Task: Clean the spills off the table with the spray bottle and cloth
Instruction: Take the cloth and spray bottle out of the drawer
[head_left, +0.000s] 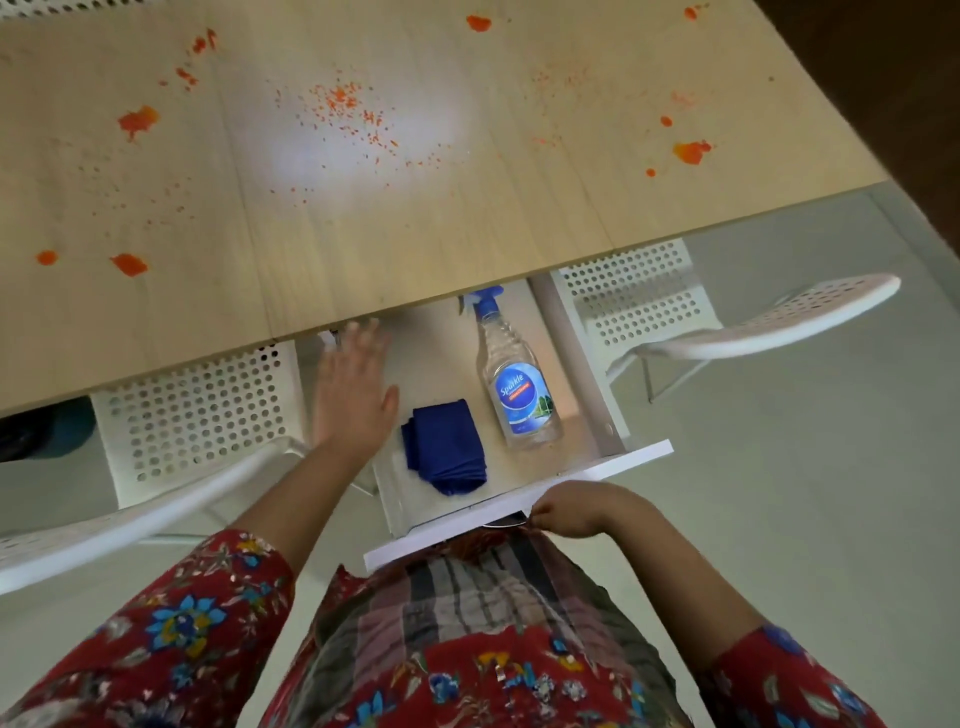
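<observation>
Blue cloth (445, 447) beside spray bottle (514, 371) – nozzle half-hidden | left hand (353, 389) spread, empty | right hand (566, 512) grips drawer front (613, 465)

spray bottle (519, 379) nozzle under table (415, 218) edge, label small print unreadable

Left hand (353, 384) spread flat; right hand (571, 512) pinched closed.

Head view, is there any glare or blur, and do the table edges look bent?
Head view: a bright glare patch washes out the table centre; the left hand is slightly motion-blurred; the table's edge bows from wide-angle distortion; the spray bottle label stays readable.
</observation>
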